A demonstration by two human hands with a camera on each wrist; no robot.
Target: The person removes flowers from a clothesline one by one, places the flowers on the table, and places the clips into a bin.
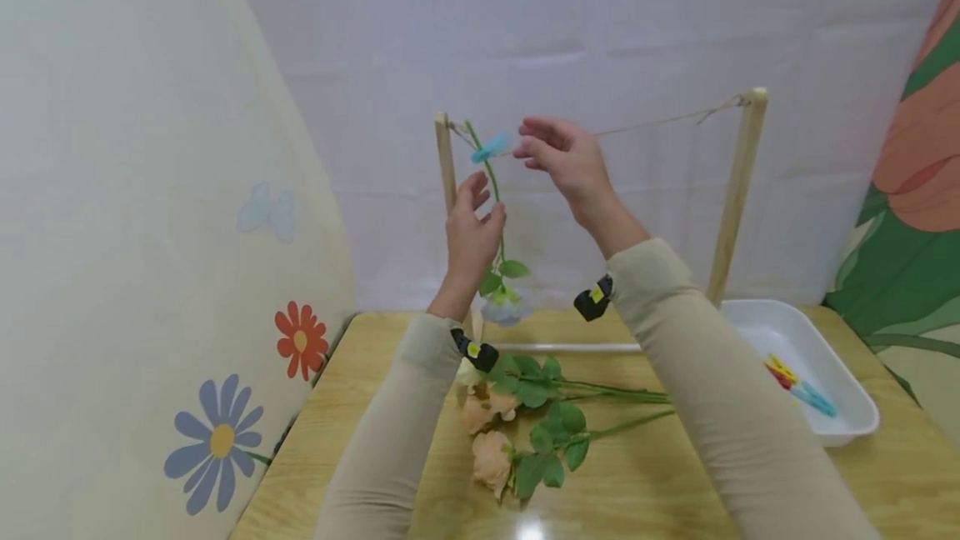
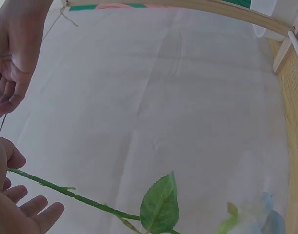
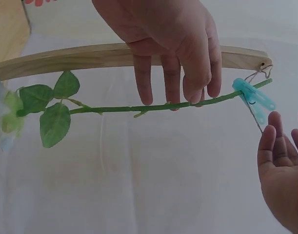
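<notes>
A blue clothespin point(image 1: 490, 148) clips the green stem of a pale blue-white artificial flower point(image 1: 504, 309) to the twine. The flower hangs head down, its leaves just above the bloom. Beside the stem, my left hand point(image 1: 474, 232) has its fingers loosely spread; in the right wrist view, the left hand's fingers point(image 3: 144, 80) reach past the stem without gripping it. Just right of the clothespin is my right hand point(image 1: 566, 161), fingers relaxed and apart from the clip, near the twine. Whether the left hand lightly touches the stem is hard to tell.
Twine point(image 1: 652, 124) runs between two wooden posts point(image 1: 738, 190) of a frame. Several peach artificial flowers point(image 1: 491, 461) with long stems lie on the wooden table point(image 1: 622, 482). At right, a white tray point(image 1: 855, 415) holds yellow, red and blue clothespins point(image 1: 813, 398).
</notes>
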